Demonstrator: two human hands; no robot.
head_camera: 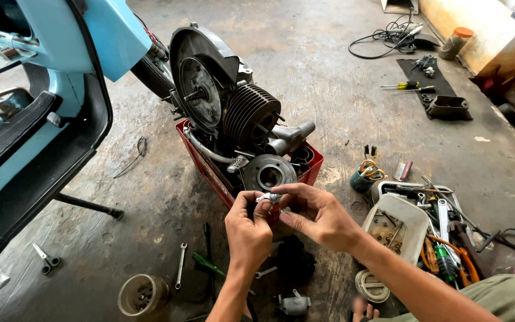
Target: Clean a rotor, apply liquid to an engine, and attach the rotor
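Holding a small metal part point(267, 197) between both hands, the person works just in front of the engine point(233, 113), which sits in a red crate point(201, 164) on the concrete floor point(329, 71). The part looks light, rigid and smooth, probably slippery if oily; its short ends seem the surest places to grip. Left hand point(247, 229) rises from below with the wrist bent back, fingers closed around the part's near end. Right hand point(320, 216) comes in from the right, forearm angled across the lap, thumb and forefinger pinching the part's other side while the remaining fingers curl loosely. Beside them lie a white tray point(409, 217), scattered wrenches point(180, 265) and a blue scooter point(61, 53) at left.
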